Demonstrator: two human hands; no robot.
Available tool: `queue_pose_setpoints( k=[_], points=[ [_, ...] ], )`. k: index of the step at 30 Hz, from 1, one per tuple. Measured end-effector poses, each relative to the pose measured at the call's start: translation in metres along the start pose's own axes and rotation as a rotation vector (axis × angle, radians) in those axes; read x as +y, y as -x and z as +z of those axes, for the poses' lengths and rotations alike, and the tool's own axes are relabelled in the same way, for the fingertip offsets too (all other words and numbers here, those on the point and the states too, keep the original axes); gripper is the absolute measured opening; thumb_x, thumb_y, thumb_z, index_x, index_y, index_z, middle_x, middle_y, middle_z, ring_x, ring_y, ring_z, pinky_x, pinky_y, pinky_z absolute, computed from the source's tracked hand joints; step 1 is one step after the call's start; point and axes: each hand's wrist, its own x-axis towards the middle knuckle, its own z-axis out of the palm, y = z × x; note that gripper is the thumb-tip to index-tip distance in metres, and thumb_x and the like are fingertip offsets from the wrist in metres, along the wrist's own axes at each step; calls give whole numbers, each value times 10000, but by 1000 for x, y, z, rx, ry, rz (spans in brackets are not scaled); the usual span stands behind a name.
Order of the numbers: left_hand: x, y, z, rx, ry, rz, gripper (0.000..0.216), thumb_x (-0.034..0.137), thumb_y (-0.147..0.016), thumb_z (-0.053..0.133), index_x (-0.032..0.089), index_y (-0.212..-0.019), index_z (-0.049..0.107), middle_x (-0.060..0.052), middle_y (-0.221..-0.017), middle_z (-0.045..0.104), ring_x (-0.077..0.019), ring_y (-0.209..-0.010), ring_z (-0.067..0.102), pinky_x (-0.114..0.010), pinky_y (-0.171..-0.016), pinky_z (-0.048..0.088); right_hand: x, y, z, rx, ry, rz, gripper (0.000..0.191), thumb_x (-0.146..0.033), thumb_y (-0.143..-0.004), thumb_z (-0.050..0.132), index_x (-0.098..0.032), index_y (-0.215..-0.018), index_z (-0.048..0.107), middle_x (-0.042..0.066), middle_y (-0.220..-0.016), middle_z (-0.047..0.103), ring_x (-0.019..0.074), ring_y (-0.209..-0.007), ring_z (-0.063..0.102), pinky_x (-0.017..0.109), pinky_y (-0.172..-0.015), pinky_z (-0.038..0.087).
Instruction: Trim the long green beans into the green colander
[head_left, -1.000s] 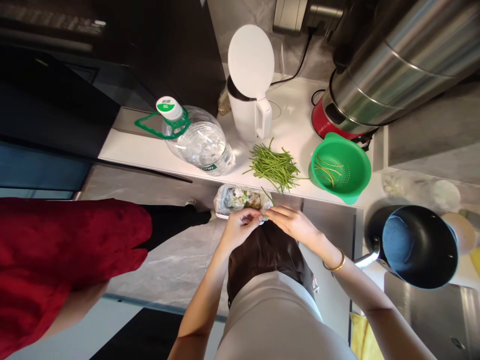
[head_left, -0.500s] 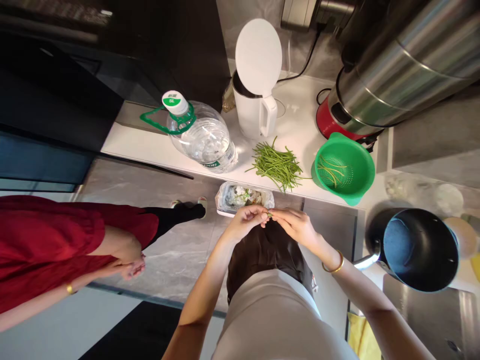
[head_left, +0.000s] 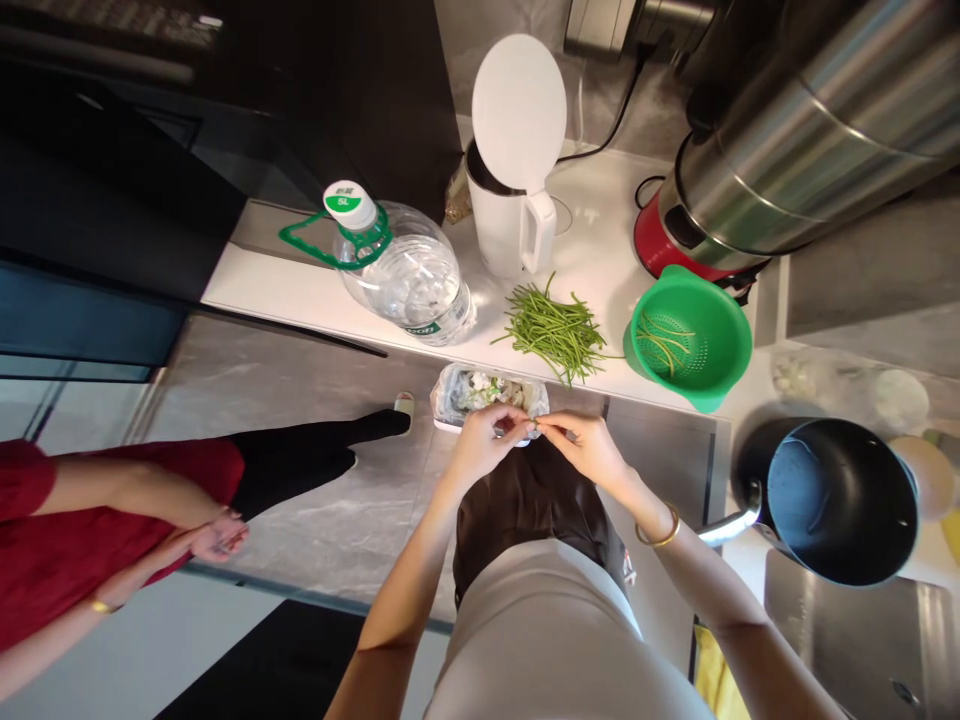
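Note:
My left hand [head_left: 487, 442] and my right hand [head_left: 586, 447] meet fingertip to fingertip in front of my body. Both are pinched on a short piece of green stem [head_left: 535, 426], mostly hidden by the fingers. Just beyond them is a small lined bin [head_left: 443, 400] with white and green scraps inside. On the counter, a pile of thin green stems [head_left: 556, 330] lies close to the front edge. To its right stands a green colander [head_left: 724, 345] with a few stems in it.
A large water bottle [head_left: 409, 270] and an open-lidded white kettle [head_left: 499, 225] stand on the counter. A red-based steel appliance [head_left: 660, 235] is behind the colander. At right, a black pan [head_left: 870, 500] has its handle towards me. Another person [head_left: 135, 490] stands at left.
My fingertips stay together, with my right fingers more bent and my right wrist slightly lower. The other person has shifted left, away from me.

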Motion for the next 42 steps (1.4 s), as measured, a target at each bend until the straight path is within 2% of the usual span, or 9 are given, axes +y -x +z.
queue_pose_setpoints(
  k=[6, 11, 13, 18, 25, 30, 35, 39, 42],
  points=[
    [-6, 0, 15, 143, -346, 139, 106, 211, -850, 556, 173, -872, 653, -59, -821, 661, -178, -776, 611, -299, -746, 483, 8, -4, 14, 57, -63, 176, 187, -289, -835, 560, -215, -870, 728, 26, -781, 725, 169, -667, 664, 257, -644, 522],
    [-14, 3, 24, 260, -479, 262, 148, 220, -889, 499, 190, -940, 635, -64, -859, 660, -193, -853, 597, -332, -791, 493, 21, -12, 22, -91, -553, 406, 239, -371, -741, 660, -189, -882, 724, -2, -699, 696, 143, -590, 647, 270, -599, 551],
    [-16, 4, 25, 299, -493, 296, 150, 223, -891, 498, 187, -946, 633, -66, -868, 664, -194, -856, 594, -338, -798, 495, 24, -13, 23, -95, -671, 466, 270, -372, -689, 712, -180, -878, 726, -5, -695, 697, 130, -584, 639, 274, -617, 554],
    [-12, 6, 24, 312, -442, 371, 125, 221, -875, 531, 201, -940, 636, -46, -872, 673, -173, -843, 599, -320, -803, 500, 27, -12, 24, 110, -953, 617, 304, -311, -604, 798, -187, -871, 721, -6, -682, 703, 107, -589, 635, 245, -625, 542],
    [-10, 16, 16, 245, -430, 431, 86, 213, -852, 569, 213, -899, 642, -21, -841, 692, -168, -840, 599, -323, -802, 490, 40, -19, -1, 404, -1305, 629, 203, -171, -623, 787, -189, -808, 704, 3, -798, 713, 54, -647, 624, 120, -616, 530],
    [-46, 24, -14, 384, -432, 243, 99, 249, -848, 572, 212, -895, 651, -35, -855, 687, -174, -840, 612, -315, -803, 480, 70, -9, -35, 466, -1428, 552, 197, -128, -709, 710, -227, -873, 665, -49, -823, 676, 4, -614, 574, 57, -559, 503],
    [-91, 21, -46, 541, -501, -21, 170, 310, -848, 548, 192, -898, 660, -64, -856, 683, -189, -835, 620, -304, -809, 468, 89, 9, -52, 460, -1238, 559, 195, -242, -742, 699, -236, -933, 657, -50, -750, 656, 21, -541, 539, 105, -492, 485],
    [-119, 17, -50, 535, -493, -191, 206, 309, -828, 545, 169, -912, 670, -82, -876, 686, -197, -804, 628, -293, -784, 466, 94, 19, -57, 462, -1089, 548, 203, -333, -773, 660, -255, -960, 649, -48, -715, 617, 36, -481, 496, 155, -449, 465],
    [-137, 11, -38, 391, -403, -319, 199, 293, -806, 560, 158, -889, 681, -92, -889, 704, -196, -782, 643, -281, -753, 467, 92, 22, -56, 510, -1060, 516, 247, -356, -761, 671, -265, -988, 640, -53, -718, 602, 33, -493, 502, 147, -457, 467]
  ],
)
